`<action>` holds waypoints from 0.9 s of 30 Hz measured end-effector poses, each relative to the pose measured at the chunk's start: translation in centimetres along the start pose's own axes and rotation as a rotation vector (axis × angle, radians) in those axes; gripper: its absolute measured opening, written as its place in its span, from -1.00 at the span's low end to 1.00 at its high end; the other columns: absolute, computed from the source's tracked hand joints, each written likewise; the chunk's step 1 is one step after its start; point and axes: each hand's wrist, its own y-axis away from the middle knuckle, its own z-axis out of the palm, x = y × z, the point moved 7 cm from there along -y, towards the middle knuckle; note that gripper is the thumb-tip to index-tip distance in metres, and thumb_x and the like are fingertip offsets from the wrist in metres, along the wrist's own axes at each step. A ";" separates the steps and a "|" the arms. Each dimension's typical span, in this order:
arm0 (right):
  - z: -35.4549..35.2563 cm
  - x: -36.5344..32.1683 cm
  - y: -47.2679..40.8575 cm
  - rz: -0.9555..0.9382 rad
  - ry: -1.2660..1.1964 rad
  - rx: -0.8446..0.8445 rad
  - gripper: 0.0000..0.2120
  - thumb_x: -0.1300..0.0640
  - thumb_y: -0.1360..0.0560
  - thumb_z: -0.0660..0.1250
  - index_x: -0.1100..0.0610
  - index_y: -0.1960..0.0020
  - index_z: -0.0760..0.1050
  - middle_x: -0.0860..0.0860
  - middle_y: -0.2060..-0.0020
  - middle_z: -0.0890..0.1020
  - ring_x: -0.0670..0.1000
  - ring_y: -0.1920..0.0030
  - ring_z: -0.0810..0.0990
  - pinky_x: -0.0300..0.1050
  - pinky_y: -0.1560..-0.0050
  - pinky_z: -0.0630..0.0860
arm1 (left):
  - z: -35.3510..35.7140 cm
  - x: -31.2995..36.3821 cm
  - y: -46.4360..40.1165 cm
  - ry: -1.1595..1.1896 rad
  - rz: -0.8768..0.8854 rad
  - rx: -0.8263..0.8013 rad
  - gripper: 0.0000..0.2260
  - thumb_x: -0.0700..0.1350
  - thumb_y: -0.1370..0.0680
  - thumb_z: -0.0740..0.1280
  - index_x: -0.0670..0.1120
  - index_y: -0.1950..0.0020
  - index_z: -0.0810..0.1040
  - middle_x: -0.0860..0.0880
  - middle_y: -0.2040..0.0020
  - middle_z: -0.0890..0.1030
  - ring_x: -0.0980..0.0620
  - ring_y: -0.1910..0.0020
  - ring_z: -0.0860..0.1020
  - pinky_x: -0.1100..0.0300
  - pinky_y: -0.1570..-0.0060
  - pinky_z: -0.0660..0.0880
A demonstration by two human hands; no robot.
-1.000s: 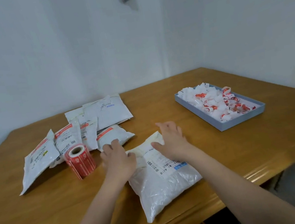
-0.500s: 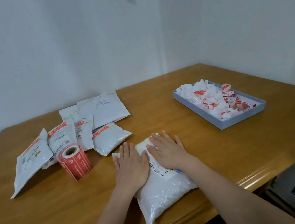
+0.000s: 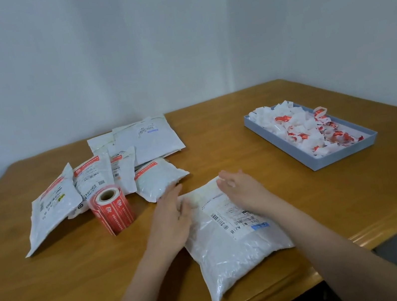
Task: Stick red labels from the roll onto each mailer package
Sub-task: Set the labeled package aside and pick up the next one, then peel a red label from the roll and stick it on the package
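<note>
White mailer package (image 3: 230, 245) lies flat on the wooden table (image 3: 58, 292), near the table's front edge, printed shipping slip facing up. No red label is visible on it.

Left hand (image 3: 172, 220) rests on the left edge of this package, fingers straight and loosely spread, pointing away from the person; nothing is gripped. Right hand (image 3: 243, 190) lies on the far right part of the same package, over the top of the shipping slip, fingers extended and slightly blurred; it holds nothing as far as the view shows. The two hands are apart, with a strip of the package's far end showing between them.

Red label roll (image 3: 113, 210) stands upright on its end, left of the package and just beyond the left hand, not touching either.

Pile of other mailers (image 3: 121, 168) lies behind the roll, left and beyond the package, overlapping one another. Several of them carry a red strip near the top edge. The nearest small one sits just beyond the left hand's fingertips.

Grey tray (image 3: 297, 152) sits well to the right of the package, farther back, holding a heap of crumpled white and red paper scraps (image 3: 301, 128).
</note>
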 end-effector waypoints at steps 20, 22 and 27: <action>5.9 -15.0 -2.3 -0.429 -0.081 -0.108 -0.74 0.15 -0.59 0.26 0.06 -0.26 0.54 -0.07 -0.20 0.59 -0.13 -0.15 0.54 -0.34 -0.08 0.43 | -12.6 -9.8 0.7 0.449 -0.116 0.788 -0.76 -0.16 -0.59 0.14 -0.15 -0.11 0.57 -0.04 -0.10 0.58 0.17 -0.05 0.48 0.55 0.10 0.35; 6.4 -14.9 -2.5 -0.447 -0.148 -0.069 -0.72 0.18 -0.59 0.25 0.07 -0.27 0.53 -0.07 -0.19 0.60 -0.13 -0.15 0.54 -0.27 -0.16 0.48 | -12.6 -10.0 0.5 0.466 -0.170 0.765 -0.76 -0.11 -0.63 0.12 -0.13 -0.14 0.55 -0.02 -0.09 0.57 0.14 -0.04 0.49 0.47 0.09 0.38; 7.9 -13.2 -2.0 -0.474 -0.334 0.026 -0.67 0.28 -0.54 0.28 0.07 -0.28 0.51 -0.10 -0.14 0.60 -0.18 -0.12 0.54 -0.30 -0.12 0.52 | -12.4 -10.8 0.4 0.446 -0.230 0.795 -0.68 0.04 -0.62 0.05 -0.07 -0.08 0.54 -0.03 -0.02 0.58 -0.08 -0.05 0.56 -0.11 -0.03 0.53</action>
